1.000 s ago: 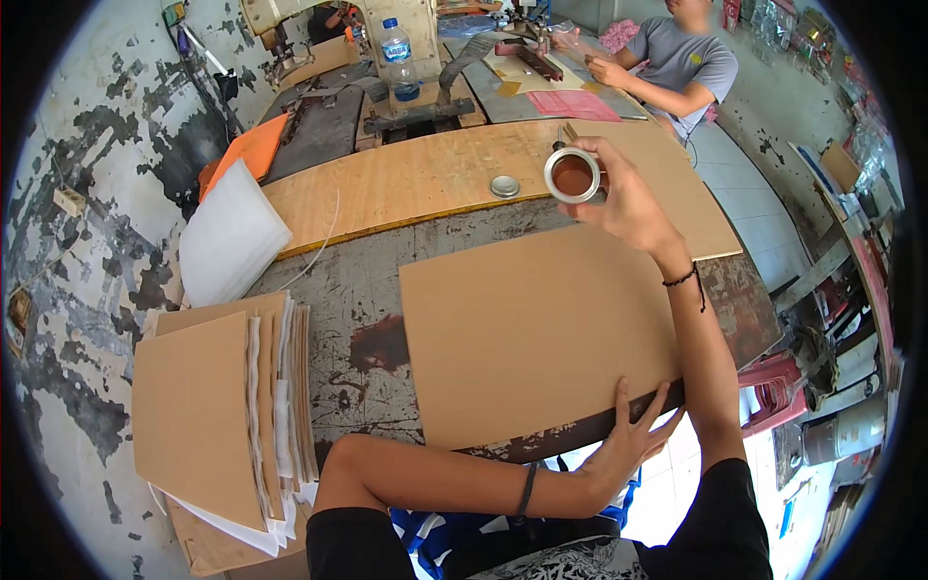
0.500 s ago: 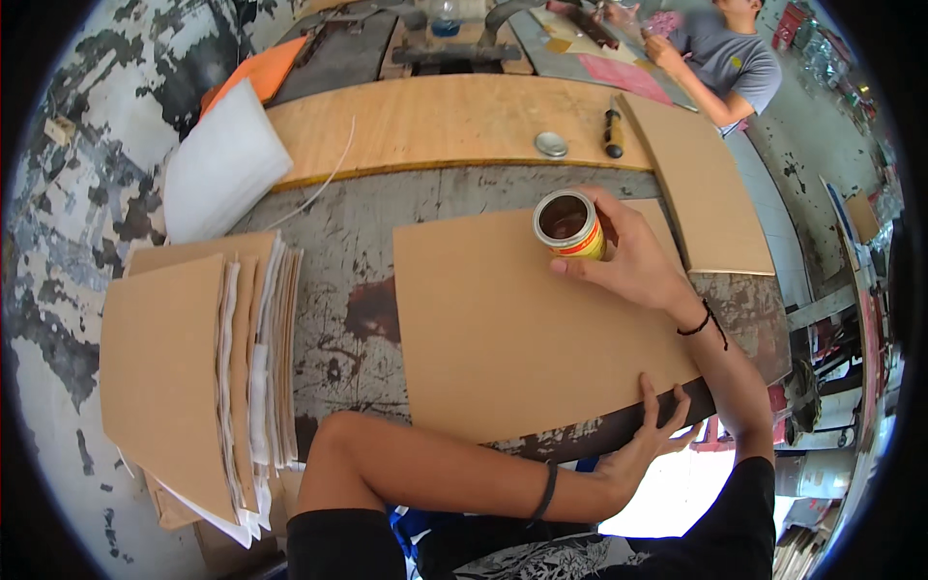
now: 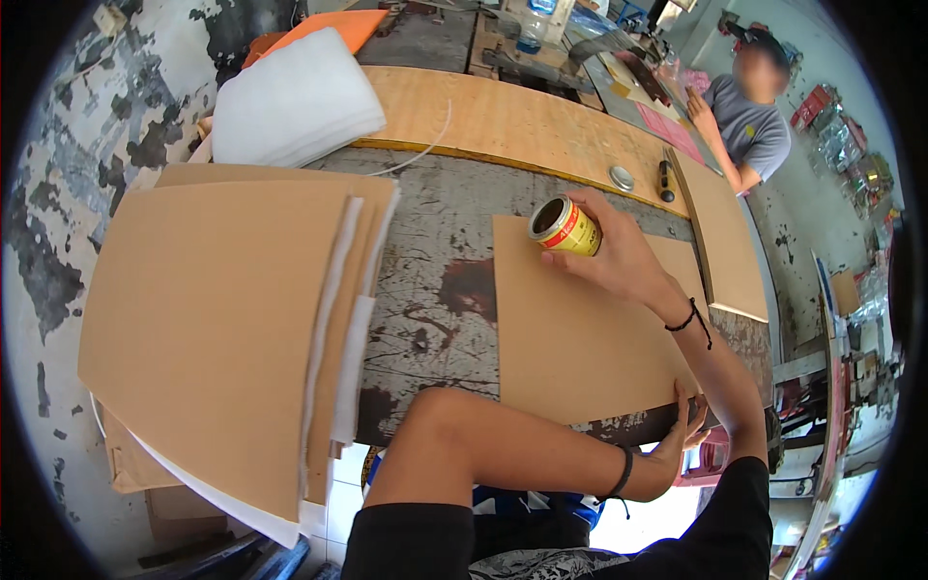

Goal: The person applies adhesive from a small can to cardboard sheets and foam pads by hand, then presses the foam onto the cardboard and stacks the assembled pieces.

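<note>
My right hand (image 3: pixel 619 246) is wrapped round a small open tin can (image 3: pixel 570 232) with a yellow and red label. Dark brown stuff shows inside it, and the can tilts a little to the left above a brown cardboard sheet (image 3: pixel 590 338). Across my front lies my left forearm. At the sheet's near right corner, by the table edge, my left hand (image 3: pixel 680 435) rests with its fingers stretched out and nothing seen in them; my right forearm is close beside it.
A tall stack of cardboard and white sheets (image 3: pixel 213 319) stands at the left, with a white foam bundle (image 3: pixel 295 97) behind. Beyond lie a wooden board (image 3: pixel 483 111), a round metal lid (image 3: pixel 622 178) and a dark-handled tool (image 3: pixel 666 182). Another person (image 3: pixel 749 116) is at the far right.
The view has swung left, so the scene sits farther right. The can, still in my right hand, has tipped so its label shows more. My left hand stays at the near edge.
</note>
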Tool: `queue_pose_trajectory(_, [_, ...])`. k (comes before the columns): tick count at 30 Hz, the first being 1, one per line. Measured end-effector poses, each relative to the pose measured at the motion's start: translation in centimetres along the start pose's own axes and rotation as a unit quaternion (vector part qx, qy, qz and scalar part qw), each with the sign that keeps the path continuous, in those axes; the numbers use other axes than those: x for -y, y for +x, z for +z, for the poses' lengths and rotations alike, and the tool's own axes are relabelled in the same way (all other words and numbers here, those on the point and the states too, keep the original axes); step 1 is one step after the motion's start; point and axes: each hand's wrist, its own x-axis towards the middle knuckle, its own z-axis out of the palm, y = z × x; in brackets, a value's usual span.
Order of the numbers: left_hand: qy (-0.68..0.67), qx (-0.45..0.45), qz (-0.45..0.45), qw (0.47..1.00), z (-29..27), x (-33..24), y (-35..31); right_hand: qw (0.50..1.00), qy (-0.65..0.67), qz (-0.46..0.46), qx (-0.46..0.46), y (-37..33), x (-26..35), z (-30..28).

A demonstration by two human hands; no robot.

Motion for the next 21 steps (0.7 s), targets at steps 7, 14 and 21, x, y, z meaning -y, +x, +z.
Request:
queue_pose_trajectory(7, [-0.084, -0.056, -0.028, 0.995, 0.6, -1.0, 0.7, 0.996, -0.076, 0.023, 0.033, 0.9, 1.4, 0.3])
queue_pose_trajectory(14, [-0.107, -0.053, -0.026, 0.992, 0.1, -0.8, 0.4, 0.994, -0.092, 0.025, 0.049, 0.8, 1.7, 0.3])
queue_pose_trajectory(21, [-0.091, -0.058, -0.035, 0.994, 0.6, -1.2, 0.8, 0.997, -0.046, 0.016, 0.054, -1.3, 1.7, -0.6])
